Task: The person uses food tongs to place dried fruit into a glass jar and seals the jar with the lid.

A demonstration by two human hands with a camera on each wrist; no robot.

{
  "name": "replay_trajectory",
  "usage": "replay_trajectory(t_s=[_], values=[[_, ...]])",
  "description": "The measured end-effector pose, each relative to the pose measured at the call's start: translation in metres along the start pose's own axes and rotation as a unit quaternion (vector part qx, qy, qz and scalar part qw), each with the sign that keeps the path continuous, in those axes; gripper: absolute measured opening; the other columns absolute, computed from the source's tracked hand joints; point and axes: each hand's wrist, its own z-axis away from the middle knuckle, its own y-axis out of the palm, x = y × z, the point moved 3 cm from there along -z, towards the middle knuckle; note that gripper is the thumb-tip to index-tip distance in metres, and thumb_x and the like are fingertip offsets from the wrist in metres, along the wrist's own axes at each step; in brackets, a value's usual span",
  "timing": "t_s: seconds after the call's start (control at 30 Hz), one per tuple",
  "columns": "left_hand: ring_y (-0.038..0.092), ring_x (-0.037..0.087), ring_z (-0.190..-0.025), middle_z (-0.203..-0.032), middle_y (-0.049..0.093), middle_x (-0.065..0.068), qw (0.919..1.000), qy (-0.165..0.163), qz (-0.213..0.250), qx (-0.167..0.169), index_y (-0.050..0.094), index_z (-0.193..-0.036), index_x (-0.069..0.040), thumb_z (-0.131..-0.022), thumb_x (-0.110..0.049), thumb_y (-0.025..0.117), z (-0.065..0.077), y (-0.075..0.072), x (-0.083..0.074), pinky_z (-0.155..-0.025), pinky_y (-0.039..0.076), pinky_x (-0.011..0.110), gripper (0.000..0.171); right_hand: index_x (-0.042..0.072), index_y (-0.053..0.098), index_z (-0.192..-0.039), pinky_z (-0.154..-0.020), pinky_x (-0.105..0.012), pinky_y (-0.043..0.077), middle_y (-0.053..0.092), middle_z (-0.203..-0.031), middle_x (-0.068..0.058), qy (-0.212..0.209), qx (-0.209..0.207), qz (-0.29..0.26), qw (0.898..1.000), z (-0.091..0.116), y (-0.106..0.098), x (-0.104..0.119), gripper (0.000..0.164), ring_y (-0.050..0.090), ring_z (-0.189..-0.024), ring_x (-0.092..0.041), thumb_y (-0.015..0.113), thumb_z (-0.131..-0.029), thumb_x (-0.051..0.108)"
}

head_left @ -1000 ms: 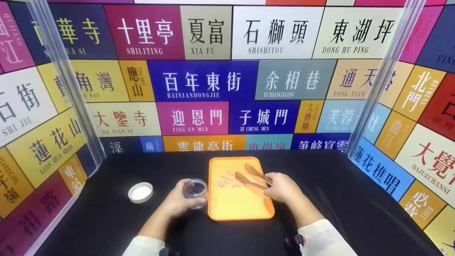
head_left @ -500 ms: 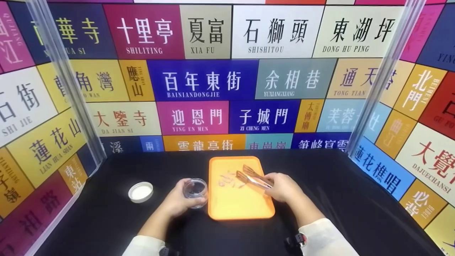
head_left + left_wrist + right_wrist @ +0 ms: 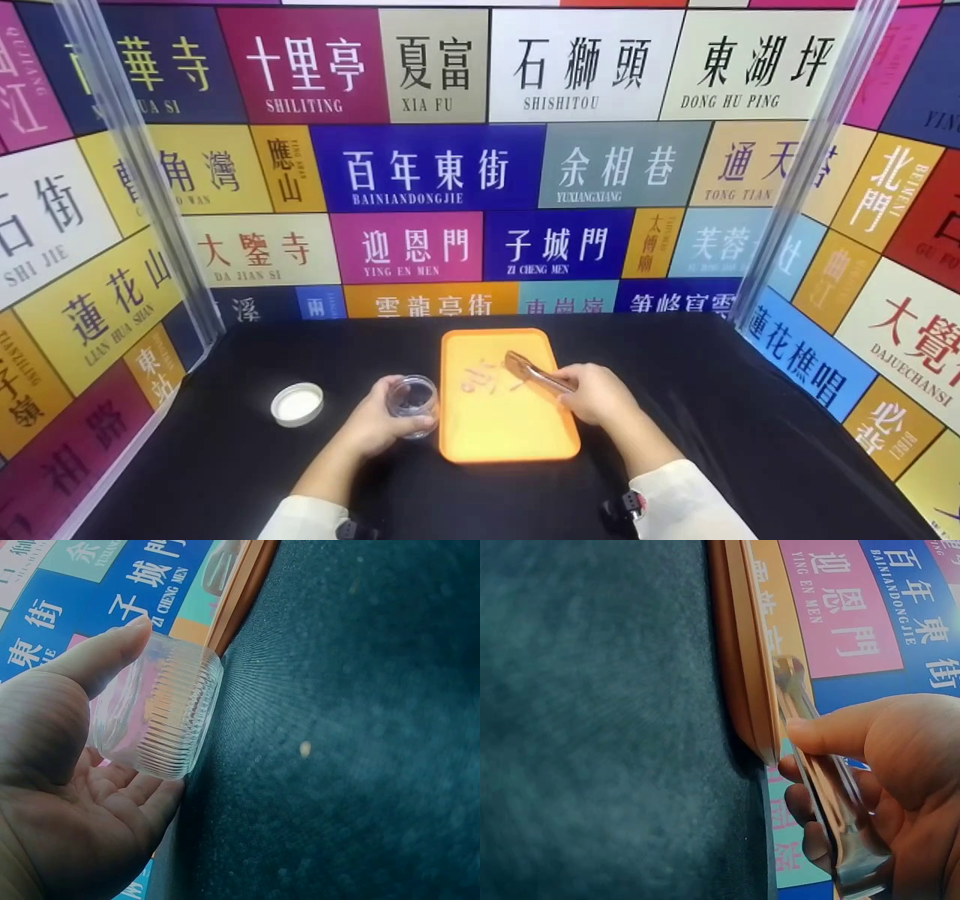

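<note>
My left hand (image 3: pixel 377 421) grips a clear glass jar (image 3: pixel 412 397) that stands lidless at the tray's left edge. In the left wrist view, thumb and fingers wrap the jar's ribbed wall (image 3: pixel 169 716). My right hand (image 3: pixel 598 395) holds metal tongs (image 3: pixel 541 373), squeezed so that their arms lie close together. The right wrist view has the tongs (image 3: pixel 836 802) between thumb and curled fingers. Their tips are low over the orange tray (image 3: pixel 510 439), beside several small pale strips (image 3: pixel 476 377). Whether a strip is pinched in the tips, I cannot tell.
A round white lid (image 3: pixel 297 405) lies on the black tablecloth (image 3: pixel 225 465), left of the jar. Behind the table rises a wall of coloured name panels (image 3: pixel 427 169). Clear upright posts (image 3: pixel 780 165) stand at both back corners.
The tongs' arms have come together, from spread apart to nearly touching, and their tips have shifted slightly. The left hand and the jar have stayed in place.
</note>
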Motion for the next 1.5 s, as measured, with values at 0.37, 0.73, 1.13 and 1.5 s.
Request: replay_trajectory(t_s=[0.37,0.73,1.13,1.5], values=[[0.057,0.042,-0.144,-0.151,0.061,0.025,1.0,0.007,0.005,-0.001,0.046,-0.151,0.001,-0.075,-0.026,0.1,0.0,0.001,-0.001,-0.127,0.04,0.058,0.097,0.023,0.079,-0.127,-0.098,-0.052,0.061,0.079,-0.117,-0.006,-0.009,-0.011,0.01,1.0,0.002,-0.002,0.003,0.033,0.067,-0.095,-0.025,0.079,-0.094,0.019],[0.057,0.041,-0.144,-0.152,0.061,0.022,1.0,-0.005,-0.004,0.0,0.047,-0.151,-0.002,-0.075,-0.031,0.1,-0.002,0.002,0.003,-0.128,0.039,0.058,0.097,0.027,0.079,-0.129,-0.109,-0.056,0.056,0.079,-0.126,-0.004,-0.031,-0.036,0.003,0.999,0.01,-0.011,0.024,0.035,0.07,-0.109,-0.026,0.08,-0.095,0.02],[0.055,0.041,-0.148,-0.154,0.06,0.021,1.0,-0.001,-0.003,0.001,0.045,-0.153,-0.002,-0.076,-0.029,0.099,-0.002,0.001,0.002,-0.129,0.037,0.057,0.098,0.033,0.08,-0.126,-0.102,-0.049,0.058,0.079,-0.125,-0.002,-0.077,-0.072,0.009,0.994,0.027,-0.013,0.055,0.034,0.071,-0.113,-0.024,0.082,-0.094,0.024],[0.056,0.041,-0.146,-0.153,0.061,0.02,0.9999,-0.002,-0.015,0.0,0.046,-0.152,-0.003,-0.075,-0.033,0.099,-0.002,0.001,0.002,-0.128,0.039,0.057,0.098,0.04,0.077,-0.13,-0.104,-0.048,0.059,0.08,-0.122,0.005,-0.13,-0.065,0.007,0.989,0.048,-0.007,0.092,0.037,0.073,-0.116,-0.021,0.083,-0.095,0.028]])
